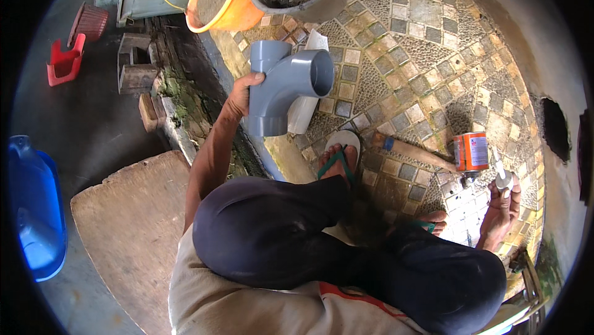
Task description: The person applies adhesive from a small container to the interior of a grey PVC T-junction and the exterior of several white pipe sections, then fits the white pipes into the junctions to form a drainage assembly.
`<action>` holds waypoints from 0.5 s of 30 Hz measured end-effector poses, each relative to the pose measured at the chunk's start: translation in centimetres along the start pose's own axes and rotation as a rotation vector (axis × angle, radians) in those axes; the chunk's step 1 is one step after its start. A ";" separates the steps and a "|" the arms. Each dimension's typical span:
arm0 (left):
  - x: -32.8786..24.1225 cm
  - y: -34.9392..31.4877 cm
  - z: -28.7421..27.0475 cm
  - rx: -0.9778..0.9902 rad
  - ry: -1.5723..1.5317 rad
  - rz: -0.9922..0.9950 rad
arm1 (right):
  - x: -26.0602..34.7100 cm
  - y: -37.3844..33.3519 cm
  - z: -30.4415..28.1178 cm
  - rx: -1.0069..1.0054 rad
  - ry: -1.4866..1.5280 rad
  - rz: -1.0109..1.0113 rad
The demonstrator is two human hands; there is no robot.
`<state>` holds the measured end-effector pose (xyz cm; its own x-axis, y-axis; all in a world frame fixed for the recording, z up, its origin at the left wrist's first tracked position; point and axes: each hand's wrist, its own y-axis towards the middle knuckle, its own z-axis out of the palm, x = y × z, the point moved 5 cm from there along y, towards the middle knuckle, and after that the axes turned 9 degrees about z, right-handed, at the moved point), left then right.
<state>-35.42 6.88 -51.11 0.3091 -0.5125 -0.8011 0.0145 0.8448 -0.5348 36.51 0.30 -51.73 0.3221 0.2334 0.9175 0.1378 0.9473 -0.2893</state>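
Observation:
My left hand (242,95) grips a large grey plastic pipe tee (272,96) by its side. The curved branch of the tee points to the right, with its round mouth showing. Low on the right, my right hand (500,216) pinches a round can lid (505,181); a whitish applicator stem (497,160) sticks up from it. Just beyond that hand an orange can (471,151) with a pale label stands on the tiles. Beside the can lies a wooden tool handle (411,149); a dark head at its end is partly hidden.
An orange bucket (247,10) and a grey tub of dark mortar (328,4) stand at the back. A white length of pipe or trim (302,115) lies behind the tee. At the left are a wooden board (133,236), a blue basin (46,211) and a red plastic piece (65,62).

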 end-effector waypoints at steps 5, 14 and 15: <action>0.6 -0.1 -0.8 0.035 -0.006 -0.004 | 0.8 1.1 1.6 0.056 0.063 0.006; -0.2 0.5 -3.7 -0.073 -0.046 0.079 | 0.1 0.7 5.1 0.124 0.063 0.019; -0.2 0.5 -4.0 -0.080 -0.062 0.090 | 0.1 0.8 5.6 0.139 0.083 0.026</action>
<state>-39.24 6.80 -52.35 0.3644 -0.4224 -0.8300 -0.0907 0.8709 -0.4830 31.41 2.34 -50.38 0.4012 0.2446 0.8827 -0.0011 0.9638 -0.2665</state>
